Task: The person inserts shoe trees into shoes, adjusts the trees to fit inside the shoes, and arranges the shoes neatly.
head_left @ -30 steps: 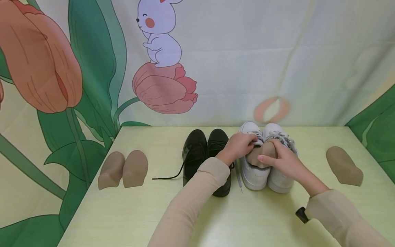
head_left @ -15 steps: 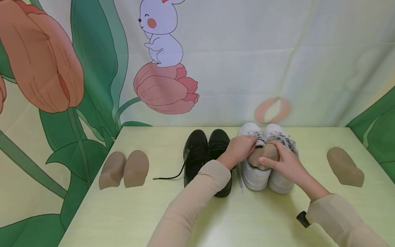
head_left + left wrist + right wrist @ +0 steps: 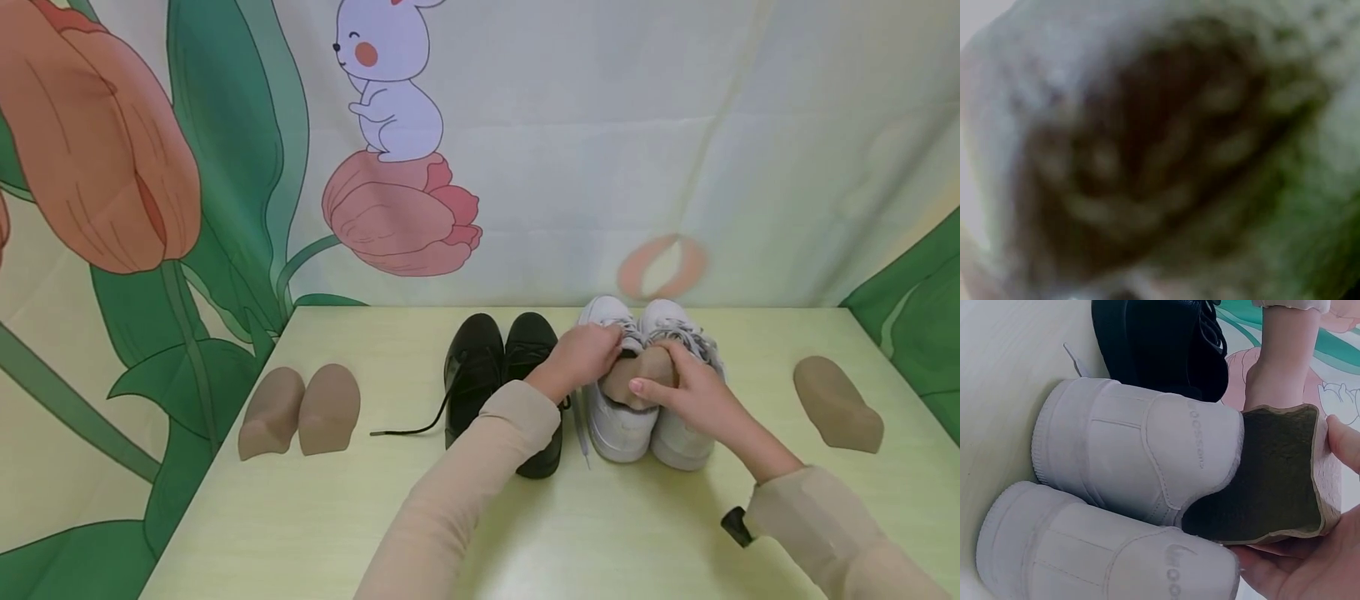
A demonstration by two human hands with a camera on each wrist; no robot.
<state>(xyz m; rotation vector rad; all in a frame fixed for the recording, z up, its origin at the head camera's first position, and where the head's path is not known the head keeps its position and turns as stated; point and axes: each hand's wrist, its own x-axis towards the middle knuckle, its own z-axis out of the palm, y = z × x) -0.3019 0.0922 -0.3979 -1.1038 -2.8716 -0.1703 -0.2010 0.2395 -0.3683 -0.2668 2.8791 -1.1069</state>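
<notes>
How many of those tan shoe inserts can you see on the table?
4: two side by side at the table's left, one at the far right, one held by the right hand partly inside the left white sneaker.

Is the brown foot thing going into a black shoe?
No, the right hand holds the brown insert in the left white sneaker, beside the black shoes.

Soft, even light; one view lost to blur.
The head view is bright and sharp, with faint shadows under the shoes and sleeves on the table (image 3: 300, 517) and slight bending at the edges. The left wrist view is wholly out of focus. The right wrist view is clear, without glare.
</notes>
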